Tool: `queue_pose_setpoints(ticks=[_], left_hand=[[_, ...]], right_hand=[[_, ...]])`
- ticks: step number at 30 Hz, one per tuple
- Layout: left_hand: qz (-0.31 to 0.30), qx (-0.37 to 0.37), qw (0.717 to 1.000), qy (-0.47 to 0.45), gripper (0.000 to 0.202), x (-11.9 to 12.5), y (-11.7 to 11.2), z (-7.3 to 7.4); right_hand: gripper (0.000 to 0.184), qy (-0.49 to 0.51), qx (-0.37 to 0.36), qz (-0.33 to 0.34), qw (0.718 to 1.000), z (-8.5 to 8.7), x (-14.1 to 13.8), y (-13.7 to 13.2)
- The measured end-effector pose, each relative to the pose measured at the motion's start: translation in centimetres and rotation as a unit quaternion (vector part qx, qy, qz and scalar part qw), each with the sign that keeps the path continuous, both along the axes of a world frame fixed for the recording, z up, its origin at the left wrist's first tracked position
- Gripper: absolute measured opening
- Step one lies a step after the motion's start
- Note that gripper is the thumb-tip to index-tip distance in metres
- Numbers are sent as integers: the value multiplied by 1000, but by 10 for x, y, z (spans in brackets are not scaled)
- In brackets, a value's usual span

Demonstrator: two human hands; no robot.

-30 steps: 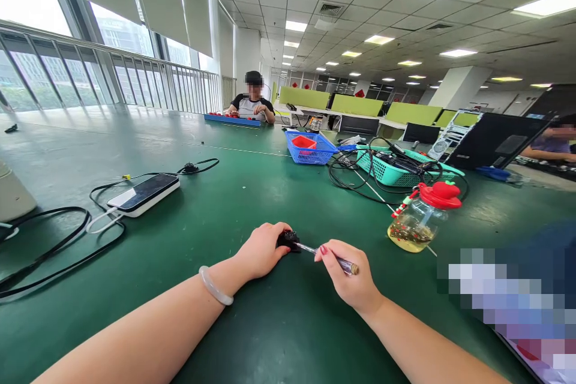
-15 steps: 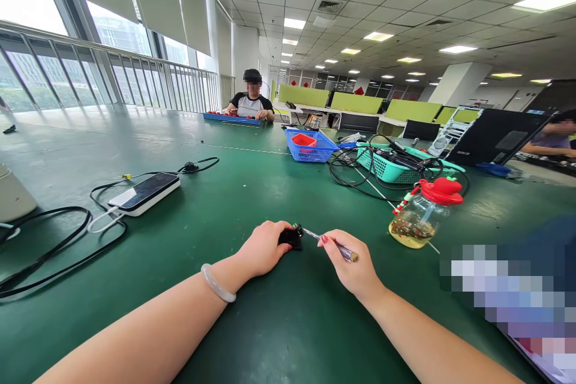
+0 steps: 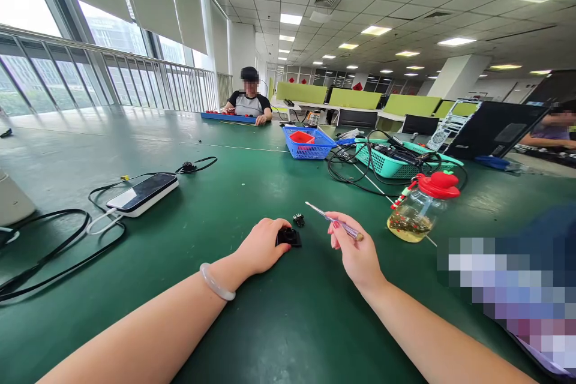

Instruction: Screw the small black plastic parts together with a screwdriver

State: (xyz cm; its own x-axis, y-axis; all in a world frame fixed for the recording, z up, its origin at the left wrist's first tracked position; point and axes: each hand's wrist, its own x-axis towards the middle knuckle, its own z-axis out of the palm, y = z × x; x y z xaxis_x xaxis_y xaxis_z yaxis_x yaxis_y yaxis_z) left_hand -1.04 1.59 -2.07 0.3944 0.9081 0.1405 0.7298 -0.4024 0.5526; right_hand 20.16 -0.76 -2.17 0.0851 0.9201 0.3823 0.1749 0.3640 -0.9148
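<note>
My left hand rests on the green table with its fingers closed on a small black part. A second, smaller black piece lies loose just beyond it. My right hand is raised a little above the table and pinches a thin metal tool like a pen, its tip pointing up and left, clear of both black pieces.
A phone on a white power bank with black cables lies to the left. A jar with a red lid stands to the right. Farther back are a blue basket, a teal basket with cables and a laptop. Two people sit across the table.
My right hand has lifted the tool away from the black part. A small black piece now lies separate on the table beyond my left hand, which has stayed put.
</note>
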Motion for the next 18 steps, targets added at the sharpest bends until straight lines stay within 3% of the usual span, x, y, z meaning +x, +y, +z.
queue_pose_setpoints(ticks=[6, 13, 18], left_hand=[[2, -2, 1000, -1, 35, 0, 1, 1], [-6, 5, 1000, 12, 34, 0, 1, 2], [-7, 8, 1000, 27, 36, 1, 0, 3]], right_hand=[[31, -96, 39, 38, 994, 3, 0, -10], [17, -120, -15, 89, 989, 5, -1, -5], [21, -125, -8, 67, 990, 5, -2, -6]])
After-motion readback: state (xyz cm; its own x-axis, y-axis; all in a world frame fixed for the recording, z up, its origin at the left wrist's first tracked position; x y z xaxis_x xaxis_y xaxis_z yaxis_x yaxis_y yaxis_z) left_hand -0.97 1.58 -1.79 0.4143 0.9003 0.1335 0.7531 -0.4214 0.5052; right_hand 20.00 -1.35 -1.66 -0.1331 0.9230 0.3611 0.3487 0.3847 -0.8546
